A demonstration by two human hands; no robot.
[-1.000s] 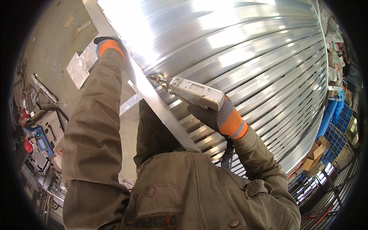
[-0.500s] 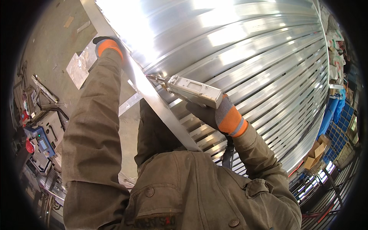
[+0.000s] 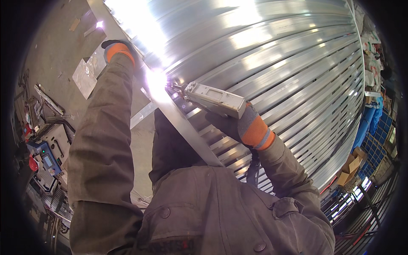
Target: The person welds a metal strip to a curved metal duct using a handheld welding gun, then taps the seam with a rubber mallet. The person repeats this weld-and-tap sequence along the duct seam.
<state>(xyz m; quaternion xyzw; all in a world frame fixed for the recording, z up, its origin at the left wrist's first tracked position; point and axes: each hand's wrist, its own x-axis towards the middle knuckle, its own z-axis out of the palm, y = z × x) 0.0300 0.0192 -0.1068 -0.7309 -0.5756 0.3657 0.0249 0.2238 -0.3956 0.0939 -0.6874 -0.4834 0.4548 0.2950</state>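
Note:
In a dark glove with an orange and grey cuff, my right hand (image 3: 239,126) is closed around a handheld welding gun (image 3: 216,100), a pale boxy tool with a narrow metal nozzle. A glaring white-violet spot (image 3: 156,80) burns at the nozzle, where it meets the flat metal edge bar (image 3: 189,134) of a large slatted metal panel (image 3: 289,80). Farther up that bar, my left hand (image 3: 118,50) in a matching glove grips its outer edge; part of the fingers is hidden. Glare washes out the slats near the weld.
On the floor at left lie a shiny sheet scrap (image 3: 87,76) and metal offcuts. A blue-and-white machine (image 3: 51,148) with a small screen stands at the lower left. Beyond the panel's right side are a cardboard box (image 3: 349,170), blue mesh (image 3: 378,136) and pale sacks (image 3: 372,63).
A bright weld flash has appeared at the gun's nozzle, with a glint on the floor at upper left. The gun has shifted slightly left; both hands keep their grips.

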